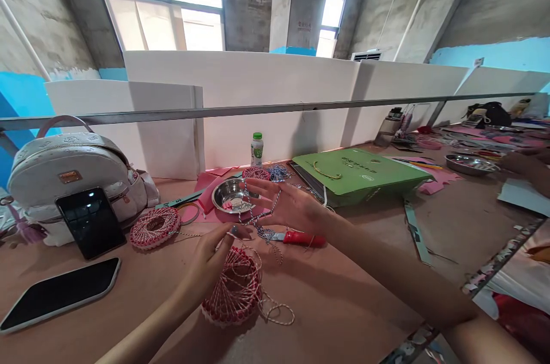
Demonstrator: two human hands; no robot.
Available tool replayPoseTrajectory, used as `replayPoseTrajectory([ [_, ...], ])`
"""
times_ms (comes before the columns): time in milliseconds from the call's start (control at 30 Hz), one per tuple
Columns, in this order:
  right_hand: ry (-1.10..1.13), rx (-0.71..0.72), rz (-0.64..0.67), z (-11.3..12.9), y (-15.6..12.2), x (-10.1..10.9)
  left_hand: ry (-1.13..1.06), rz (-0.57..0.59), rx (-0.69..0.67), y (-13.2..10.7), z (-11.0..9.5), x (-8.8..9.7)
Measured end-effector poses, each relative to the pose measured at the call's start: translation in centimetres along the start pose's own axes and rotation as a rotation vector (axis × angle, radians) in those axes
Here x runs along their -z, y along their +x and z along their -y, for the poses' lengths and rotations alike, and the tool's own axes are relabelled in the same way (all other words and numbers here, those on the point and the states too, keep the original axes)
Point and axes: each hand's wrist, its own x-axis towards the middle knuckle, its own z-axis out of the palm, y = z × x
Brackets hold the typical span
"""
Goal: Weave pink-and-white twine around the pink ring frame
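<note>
My right hand (290, 203) is raised over the table with fingers stretched out to the left. A dark-and-white twisted cord (266, 215) loops round its fingers. Just below, my left hand (217, 255) is closed in a pinch on the cord, fingertips partly hidden. Under and beside it a pink-red ring woven with thread (234, 295) rests on the table, a pale cord (279, 315) trailing from it. Red-handled scissors or a similar tool (305, 239) lie behind, partly covered by cord. A metal bowl (221, 195) stands beyond my hands.
Left are another woven ring (155, 228), two phones, one flat (60, 295) and one leaning (90, 223) on a white backpack (73, 175). Behind are a green-capped bottle (256, 149) and a green bag (361, 172). Another person's hand (526, 166) is at far right, near a metal dish (470, 164).
</note>
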Motion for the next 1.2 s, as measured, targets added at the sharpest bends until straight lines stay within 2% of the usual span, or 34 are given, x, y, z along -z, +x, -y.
replayPoseTrajectory([
  [133,-0.025,0.013,-0.017,-0.1,0.5,-1.5,-0.077,0.096,0.049,-0.1,0.6,-0.5],
  [233,-0.14,0.076,-0.017,-0.3,0.8,-1.0,-0.175,0.196,0.079,0.1,-0.1,-0.4],
  [300,-0.314,0.069,-0.028,-0.3,0.9,0.2,-0.221,0.203,0.103,0.3,-0.8,-0.2],
  [433,-0.873,-0.025,-0.078,0.1,0.5,2.3,-0.239,0.121,0.106,0.6,-1.5,0.2],
  [500,-0.979,-0.048,-0.031,0.1,0.1,2.4,-0.261,0.096,0.094,0.6,-1.5,0.2],
  [600,-0.975,-0.095,0.064,-0.5,-0.4,1.9,-0.3,0.078,0.097,0.6,-1.4,0.2],
  [700,-1.079,-0.109,-0.069,-1.5,-0.5,2.2,-0.362,0.078,0.163,0.5,-1.2,0.2],
  [767,-1.116,-0.103,-0.172,-2.0,-0.4,3.4,-0.462,0.087,0.21,0.6,-1.2,0.2],
  [933,-1.195,-0.054,-0.276,-2.1,-0.3,7.4,-0.672,0.078,0.242,0.7,-2.0,0.3],
  [1067,-1.112,-0.136,-0.265,-2.4,-0.9,9.8,-0.67,-0.053,0.255,0.6,-2.4,0.6],
  [1200,-0.977,-0.249,-0.287,-3.0,-1.6,11.0,-0.648,-0.21,0.281,0.4,-2.0,0.8],
])
